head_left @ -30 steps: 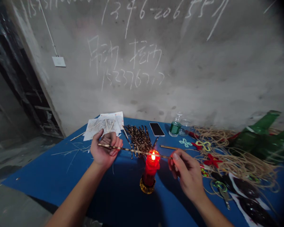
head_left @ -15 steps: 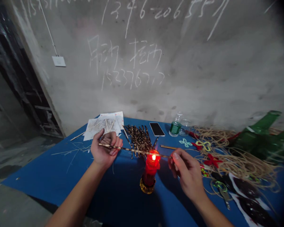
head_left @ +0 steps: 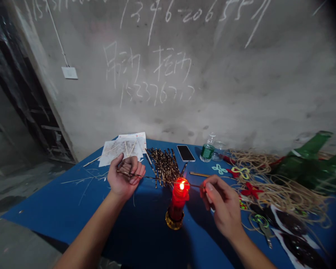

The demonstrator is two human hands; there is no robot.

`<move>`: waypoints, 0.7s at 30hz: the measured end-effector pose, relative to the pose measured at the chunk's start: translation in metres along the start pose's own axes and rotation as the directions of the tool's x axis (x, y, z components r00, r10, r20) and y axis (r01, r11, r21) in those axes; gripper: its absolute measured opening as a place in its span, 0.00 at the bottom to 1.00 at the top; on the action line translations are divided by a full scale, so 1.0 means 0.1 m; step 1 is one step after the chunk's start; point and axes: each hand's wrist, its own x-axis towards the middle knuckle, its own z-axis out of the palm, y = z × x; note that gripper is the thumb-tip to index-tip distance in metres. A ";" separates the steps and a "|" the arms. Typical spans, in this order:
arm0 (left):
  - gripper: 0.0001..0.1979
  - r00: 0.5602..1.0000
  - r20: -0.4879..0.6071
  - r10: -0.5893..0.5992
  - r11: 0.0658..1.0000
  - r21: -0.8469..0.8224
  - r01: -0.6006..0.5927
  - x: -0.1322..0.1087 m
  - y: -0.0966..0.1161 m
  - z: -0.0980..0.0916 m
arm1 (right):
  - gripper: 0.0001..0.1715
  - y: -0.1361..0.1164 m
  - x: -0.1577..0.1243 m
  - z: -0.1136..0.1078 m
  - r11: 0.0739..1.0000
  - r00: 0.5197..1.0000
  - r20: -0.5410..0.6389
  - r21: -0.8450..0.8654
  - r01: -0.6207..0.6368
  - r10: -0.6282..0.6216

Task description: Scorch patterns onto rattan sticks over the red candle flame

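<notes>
we hold a thin bamboo stick [head_left: 154,178] across the flame of a red candle [head_left: 179,200], left hand [head_left: 124,175] fingers curled shut on its left end, right hand [head_left: 221,203] pinching its right end; a heap of scorched sticks [head_left: 162,168] already lies beyond the candle.

on the table [head_left: 53,209], papers [head_left: 121,148] lie back left, a pile of sticks [head_left: 164,166] just right of them, then a phone [head_left: 185,153] and a plastic bottle [head_left: 207,149], with tangled cord [head_left: 285,194] further right and a candle [head_left: 179,198] before the pile.
</notes>
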 end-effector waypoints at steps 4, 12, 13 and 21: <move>0.31 1.000 0.000 -0.010 1.000 -0.005 0.010 -0.01 0.00 0.00 | 0.17 0.01 0.00 -0.01 1.000 1.000 -0.020 -0.006 0.004 -0.004; 0.31 1.000 0.013 -0.006 1.000 0.003 0.006 -0.01 -0.02 0.00 | 0.15 0.02 0.00 -0.02 0.999 0.995 -0.096 0.037 0.014 -0.011; 0.31 1.000 0.011 -0.007 1.000 0.003 0.007 -0.01 -0.03 0.00 | 0.15 0.02 0.00 -0.02 0.999 0.994 -0.108 0.044 0.015 -0.010; 0.32 0.999 0.031 -0.034 0.999 0.018 0.034 -0.01 -0.09 -0.01 | 0.12 0.04 0.01 -0.04 0.988 0.977 -0.213 0.152 0.012 0.021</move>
